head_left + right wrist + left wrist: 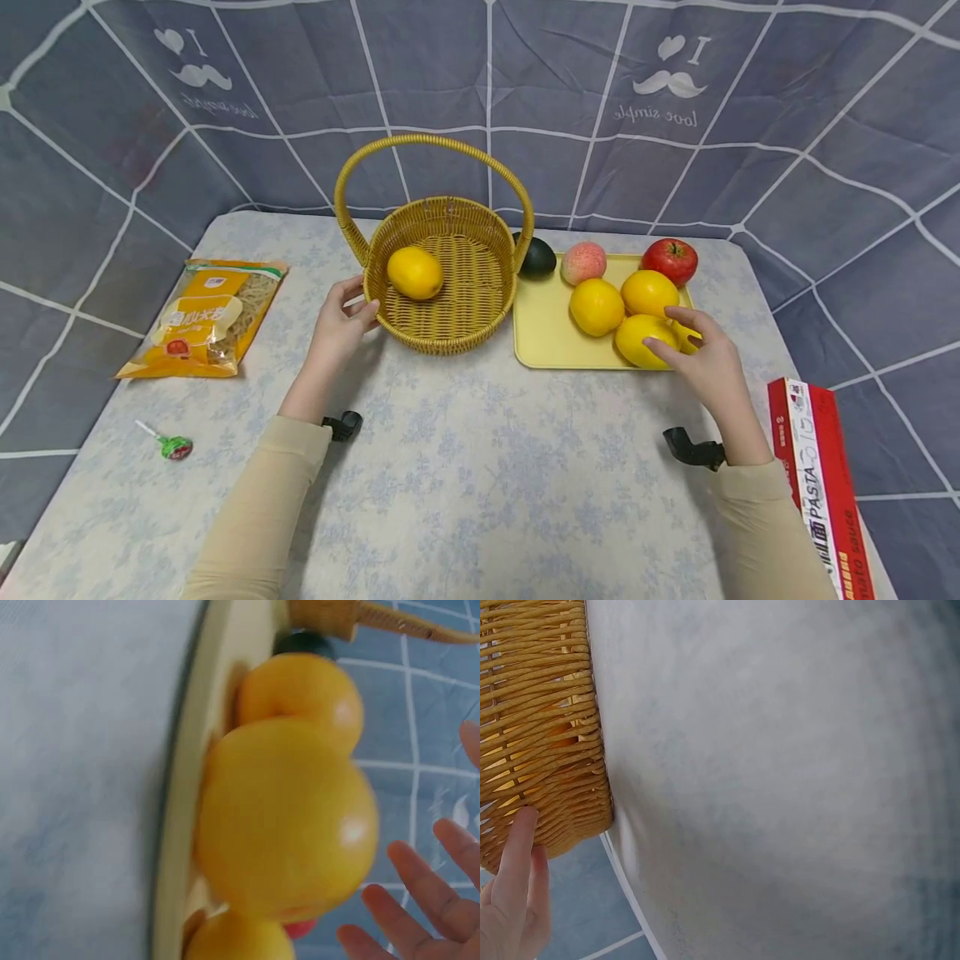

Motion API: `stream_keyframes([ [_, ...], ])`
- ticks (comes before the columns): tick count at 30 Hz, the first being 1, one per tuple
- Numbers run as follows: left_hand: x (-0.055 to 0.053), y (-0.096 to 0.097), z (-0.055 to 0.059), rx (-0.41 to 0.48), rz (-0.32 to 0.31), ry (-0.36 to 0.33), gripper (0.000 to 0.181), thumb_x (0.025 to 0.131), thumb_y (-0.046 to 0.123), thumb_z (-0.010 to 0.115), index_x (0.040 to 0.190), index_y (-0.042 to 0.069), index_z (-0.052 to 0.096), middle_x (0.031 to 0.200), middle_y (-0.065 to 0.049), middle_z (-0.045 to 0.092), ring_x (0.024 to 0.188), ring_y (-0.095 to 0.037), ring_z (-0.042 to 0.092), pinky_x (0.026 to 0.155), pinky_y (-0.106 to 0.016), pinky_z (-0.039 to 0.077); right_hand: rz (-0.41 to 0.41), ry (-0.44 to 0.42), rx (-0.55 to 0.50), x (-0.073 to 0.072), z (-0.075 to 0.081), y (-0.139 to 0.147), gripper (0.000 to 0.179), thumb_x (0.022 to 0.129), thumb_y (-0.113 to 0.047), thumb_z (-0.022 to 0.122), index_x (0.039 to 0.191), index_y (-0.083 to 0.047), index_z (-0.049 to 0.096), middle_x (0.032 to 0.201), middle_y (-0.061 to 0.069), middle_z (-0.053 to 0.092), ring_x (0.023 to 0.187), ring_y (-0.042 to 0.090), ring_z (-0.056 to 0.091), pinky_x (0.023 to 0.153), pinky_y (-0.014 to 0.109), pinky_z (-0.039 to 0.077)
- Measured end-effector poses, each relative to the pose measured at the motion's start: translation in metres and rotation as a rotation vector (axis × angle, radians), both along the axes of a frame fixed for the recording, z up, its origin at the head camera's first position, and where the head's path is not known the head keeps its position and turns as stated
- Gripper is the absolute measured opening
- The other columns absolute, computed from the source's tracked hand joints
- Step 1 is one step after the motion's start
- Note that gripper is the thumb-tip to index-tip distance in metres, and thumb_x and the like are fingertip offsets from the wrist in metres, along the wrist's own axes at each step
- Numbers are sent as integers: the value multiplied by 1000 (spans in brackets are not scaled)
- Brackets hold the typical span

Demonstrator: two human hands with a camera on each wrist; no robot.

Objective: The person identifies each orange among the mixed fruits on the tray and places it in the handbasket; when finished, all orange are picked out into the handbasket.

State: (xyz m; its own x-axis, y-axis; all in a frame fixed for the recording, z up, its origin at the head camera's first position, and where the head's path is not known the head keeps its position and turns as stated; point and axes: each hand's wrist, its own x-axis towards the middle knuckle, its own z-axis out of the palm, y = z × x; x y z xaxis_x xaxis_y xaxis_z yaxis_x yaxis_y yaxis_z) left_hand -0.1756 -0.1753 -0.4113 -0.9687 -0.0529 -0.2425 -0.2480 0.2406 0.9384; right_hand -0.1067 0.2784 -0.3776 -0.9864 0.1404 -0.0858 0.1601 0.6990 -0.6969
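Observation:
My left hand [341, 325] touches the left side of a yellow wicker basket [450, 344] with a tall arched handle. In the left wrist view, straight fingers [517, 859] rest against the woven wall. One lemon [415, 273] lies inside the basket, toward its left. My right hand [705, 350], thumb and fingers spread, hovers at a lemon [637, 342] on the front right of a pale yellow tray [555, 350]. The right wrist view shows that hand's fingers apart from the large yellow fruit [289, 825]. Another yellow fruit [686, 337] is partly hidden behind the hand.
The tray also bears two round yellow fruits [597, 307], a peach [583, 263], a red apple [670, 262] and a dark green avocado [537, 259]. A noodle bag [202, 321] and a lollipop [175, 447] lie left; a red pasta box [821, 483] lies right.

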Motion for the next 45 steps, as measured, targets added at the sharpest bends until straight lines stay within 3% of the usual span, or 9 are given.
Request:
stream_keyframes([
  [8,1,1,1,-10,10,-10,58,103,15,51,155,14,25,156,-10,33,138,-25,46,106,-39,52,12,-81,25,-4,-12,7,79,92,-42,68,150,0,34,149,30,36,135,47,35,113,65,33],
  [19,-1,1,0,9,9,-10,57,104,15,50,155,14,26,156,-10,33,138,-25,45,106,-40,52,43,-101,76,-9,-20,8,82,91,-39,71,150,3,32,148,31,35,133,48,34,113,66,32],
  [26,-2,2,0,10,6,-6,58,104,15,50,156,14,24,156,-11,33,138,-25,45,105,-39,52,51,-120,108,-13,-26,7,83,89,-30,74,150,4,30,148,34,32,134,50,31,112,68,30],
  [39,0,0,0,10,9,2,58,103,16,51,155,13,25,155,-11,34,137,-26,46,105,-39,53,51,-38,151,-14,-34,7,82,82,-23,79,145,7,35,141,33,39,126,48,38,109,67,34],
  [45,0,-1,0,21,-3,17,58,103,16,51,155,12,25,155,-13,34,138,-26,46,105,-39,52,8,-45,131,-11,-28,5,87,81,-29,80,146,6,34,141,31,40,125,46,40,108,66,36],
])
